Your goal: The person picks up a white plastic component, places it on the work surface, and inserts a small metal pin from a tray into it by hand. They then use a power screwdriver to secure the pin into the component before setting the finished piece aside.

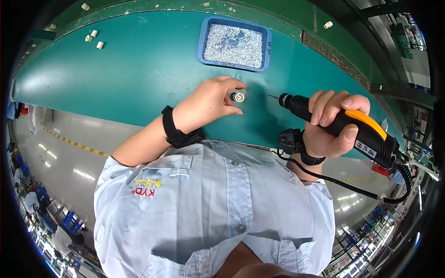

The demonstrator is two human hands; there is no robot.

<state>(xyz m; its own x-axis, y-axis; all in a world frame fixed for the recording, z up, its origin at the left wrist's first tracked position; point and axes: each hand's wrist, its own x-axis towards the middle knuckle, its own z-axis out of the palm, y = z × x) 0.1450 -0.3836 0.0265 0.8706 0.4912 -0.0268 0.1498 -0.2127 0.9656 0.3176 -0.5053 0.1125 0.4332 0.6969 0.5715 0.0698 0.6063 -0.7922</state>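
Observation:
My left hand (214,98) reaches over the green work mat from the left, with thumb and forefinger spread apart. Between them stands a small round part (238,97) with a pale top and a darker side; its left edge is close to my curled fingers, and any contact there is hidden. In my right hand (334,121) is a black and orange electric screwdriver (301,106), fingers wrapped round its body. The bit (273,96) points left towards the round part, apart from it. Beyond my left hand sits a blue tray (202,46) full of small silvery pieces, perhaps screws.
Several small white cylinders (94,33) lie at the far left of the mat (139,60). One more white piece (328,25) rests on the green ledge at the far right. The screwdriver's black cable (352,187) loops below my right wrist.

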